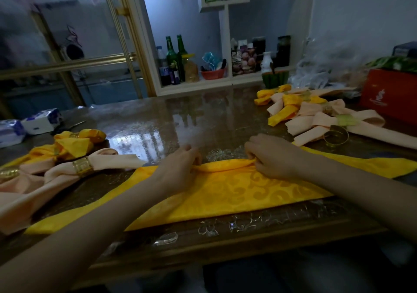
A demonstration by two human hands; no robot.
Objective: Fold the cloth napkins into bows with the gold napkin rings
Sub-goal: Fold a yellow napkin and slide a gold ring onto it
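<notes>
Napkin (pixel 237 193): soft, light, limp, probably slippery. Pinched along far fold by fingers of left hand (pixel 180 166) and right hand (pixel 270 157); best gripped there.

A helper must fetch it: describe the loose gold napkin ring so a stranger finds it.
Find the red box at the right of the table, then the heap of peach and yellow bows before it. At its near edge, beyond the right hand, lies the gold napkin ring, the only one there with no cloth through it.
</notes>
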